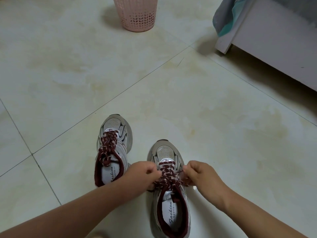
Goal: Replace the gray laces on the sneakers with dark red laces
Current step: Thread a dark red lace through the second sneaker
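Observation:
Two grey-and-silver sneakers stand side by side on the tiled floor, toes pointing away from me. The left sneaker [113, 148] carries a dark red speckled lace [107, 146] tied in a bow. The right sneaker [169, 191] is laced with a dark red lace [167, 175] too. My left hand [142, 174] pinches that lace at the left of the tongue. My right hand [199, 174] pinches the other part at the right. Both hands pull the lace sideways over the top eyelets. No gray laces are in view.
A pink perforated plastic basket [137, 14] stands on the floor far ahead. A white piece of furniture [274, 43] with a grey and teal cloth [224, 18] hanging from it fills the upper right corner. Pale floor tiles [171, 93] lie between them and the sneakers.

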`<state>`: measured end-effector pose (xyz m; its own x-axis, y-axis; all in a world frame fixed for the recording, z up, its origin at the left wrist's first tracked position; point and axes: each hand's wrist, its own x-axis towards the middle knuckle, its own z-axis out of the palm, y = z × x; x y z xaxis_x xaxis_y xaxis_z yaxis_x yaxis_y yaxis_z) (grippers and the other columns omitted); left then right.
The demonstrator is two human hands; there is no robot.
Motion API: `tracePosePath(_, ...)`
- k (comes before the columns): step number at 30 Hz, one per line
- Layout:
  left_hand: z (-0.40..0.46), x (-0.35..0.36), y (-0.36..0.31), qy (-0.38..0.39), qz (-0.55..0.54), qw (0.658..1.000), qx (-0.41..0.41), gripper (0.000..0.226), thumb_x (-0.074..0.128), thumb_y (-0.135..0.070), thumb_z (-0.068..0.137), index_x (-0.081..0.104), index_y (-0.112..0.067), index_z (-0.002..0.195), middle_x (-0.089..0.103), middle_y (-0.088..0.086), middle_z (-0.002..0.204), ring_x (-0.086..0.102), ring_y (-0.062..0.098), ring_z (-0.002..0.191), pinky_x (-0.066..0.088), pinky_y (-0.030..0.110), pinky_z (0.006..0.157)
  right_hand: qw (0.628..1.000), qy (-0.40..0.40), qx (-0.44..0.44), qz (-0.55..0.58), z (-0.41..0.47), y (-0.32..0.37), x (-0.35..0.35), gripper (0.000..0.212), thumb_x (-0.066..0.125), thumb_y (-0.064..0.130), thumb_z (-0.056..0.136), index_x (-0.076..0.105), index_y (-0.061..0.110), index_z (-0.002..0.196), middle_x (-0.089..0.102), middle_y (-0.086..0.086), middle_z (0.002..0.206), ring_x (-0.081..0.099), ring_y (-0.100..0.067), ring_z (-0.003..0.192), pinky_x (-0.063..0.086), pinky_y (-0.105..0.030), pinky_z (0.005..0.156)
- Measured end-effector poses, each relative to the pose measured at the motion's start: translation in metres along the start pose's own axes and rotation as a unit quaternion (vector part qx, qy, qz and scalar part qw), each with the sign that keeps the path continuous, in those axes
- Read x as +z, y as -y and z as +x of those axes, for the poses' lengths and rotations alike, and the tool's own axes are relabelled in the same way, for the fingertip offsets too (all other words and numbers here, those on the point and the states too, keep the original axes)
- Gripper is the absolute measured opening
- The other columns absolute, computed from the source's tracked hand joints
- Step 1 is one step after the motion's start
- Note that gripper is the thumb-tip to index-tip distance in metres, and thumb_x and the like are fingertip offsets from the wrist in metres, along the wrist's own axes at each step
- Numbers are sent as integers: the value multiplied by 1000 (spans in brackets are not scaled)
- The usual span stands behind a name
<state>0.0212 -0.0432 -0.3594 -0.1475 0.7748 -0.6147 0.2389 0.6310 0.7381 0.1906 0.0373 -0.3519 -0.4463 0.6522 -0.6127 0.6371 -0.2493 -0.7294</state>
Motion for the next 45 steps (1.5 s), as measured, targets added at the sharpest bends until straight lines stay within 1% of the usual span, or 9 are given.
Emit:
tracePosePath(3, -6, 5, -8, -106, 237, 952, 165, 9, 55, -29, 87, 51, -23, 91, 46, -10, 87, 44, 6, 72, 34, 22, 64, 970, -85, -152, -172, -9, 11, 0, 8, 55, 26, 90, 48, 26, 86, 52, 9, 90, 48, -10, 89, 38, -14, 76)
tracePosePath(6, -9, 4, -11, -121, 328, 883, 313, 13, 50, -37, 74, 56, -26, 72, 43, -8, 77, 42, 9, 69, 30, 21, 58, 918, -69, -227, -318, -15, 28, 4, 10, 52, 27, 90, 61, 22, 93, 46, 7, 92, 44, -13, 97, 33, -18, 76)
tracePosePath(13, -11, 11, -11, -74, 375, 894, 235, 20, 50, -36, 89, 63, -23, 96, 33, -10, 91, 30, 6, 90, 24, 20, 70, 880, 25, -128, -457, -8, 37, 17, 24, 50, 26, 90, 63, 9, 99, 50, -7, 92, 50, -25, 88, 36, -28, 68)
tracePosePath(19, -19, -1, 18, -84, 225, 938, 249, 10, 59, -31, 71, 50, -29, 76, 42, -20, 80, 41, -4, 85, 30, 11, 71, 970, 32, -81, -228, -9, 18, 10, 29, 48, 5, 88, 46, 23, 66, 52, 7, 73, 48, -9, 69, 39, -19, 64)
tracePosePath(26, -23, -5, 13, -45, 253, 927, 273, 17, 41, -45, 77, 43, -29, 70, 40, -22, 65, 41, -4, 71, 29, 11, 63, 998, 45, -37, 26, -18, 3, 0, 21, 43, -1, 93, 47, 9, 74, 44, 2, 68, 35, -5, 62, 32, -9, 56)
tracePosePath(31, -19, 2, -2, -99, 270, 925, 248, 36, 33, -54, 80, 49, -25, 66, 46, -4, 56, 41, 2, 52, 25, 11, 52, 994, 27, -65, -88, -15, 21, 4, 13, 57, 20, 88, 54, 13, 77, 55, 5, 72, 46, -9, 67, 38, -18, 64)
tracePosePath(35, -13, 3, -22, -65, 386, 904, 171, 25, 51, -42, 86, 67, -24, 94, 65, -4, 88, 56, 7, 81, 43, 24, 71, 944, 13, -101, -314, -8, 36, 13, 16, 57, 27, 86, 48, 27, 72, 55, 6, 80, 50, -13, 78, 38, -23, 64)
tracePosePath(40, -2, 8, -41, 3, 476, 874, 101, 24, 57, -35, 85, 69, -16, 92, 65, 3, 96, 59, 21, 94, 43, 28, 73, 980, 25, -70, -183, -2, 21, 16, 28, 46, 6, 88, 42, 20, 65, 46, 9, 65, 40, -6, 62, 33, -19, 58)
tracePosePath(45, -1, 13, -31, 9, 447, 891, 81, 28, 51, -21, 92, 52, -11, 66, 50, 1, 77, 61, 23, 92, 39, 26, 69, 999, 7, -38, 6, -8, 8, 11, 31, 44, 2, 92, 43, 16, 65, 44, 5, 65, 38, -11, 62, 34, -25, 63)
